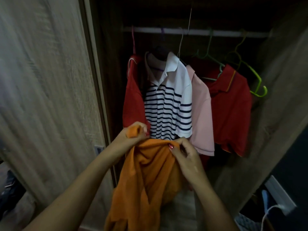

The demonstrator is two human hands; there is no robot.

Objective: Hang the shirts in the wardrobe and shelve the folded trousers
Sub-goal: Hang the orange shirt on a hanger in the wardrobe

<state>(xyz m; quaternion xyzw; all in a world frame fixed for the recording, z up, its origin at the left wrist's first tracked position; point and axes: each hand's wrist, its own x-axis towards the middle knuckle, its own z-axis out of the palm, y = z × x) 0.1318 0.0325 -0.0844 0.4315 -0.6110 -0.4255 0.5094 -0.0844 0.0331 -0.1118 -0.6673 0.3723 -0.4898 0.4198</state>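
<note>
While the orange shirt [150, 177] hangs in front of the open wardrobe, we see it held up by its top edge between both hands. The left hand [133, 135] grips a bunched corner of the cloth at the upper left. The right hand [185, 155] pinches the folded edge at the upper right. The rest of the shirt droops between the forearms.

Just behind the hands hangs a navy-striped white polo shirt [168, 105], with a red shirt [133, 100] to its left, a pink shirt [201, 114] to its right and another red polo [231, 105] further right, under the rail [233, 33]. A lime-green hanger [255, 77] hangs at the rail's right end. The wooden door [46, 97] stands at the left.
</note>
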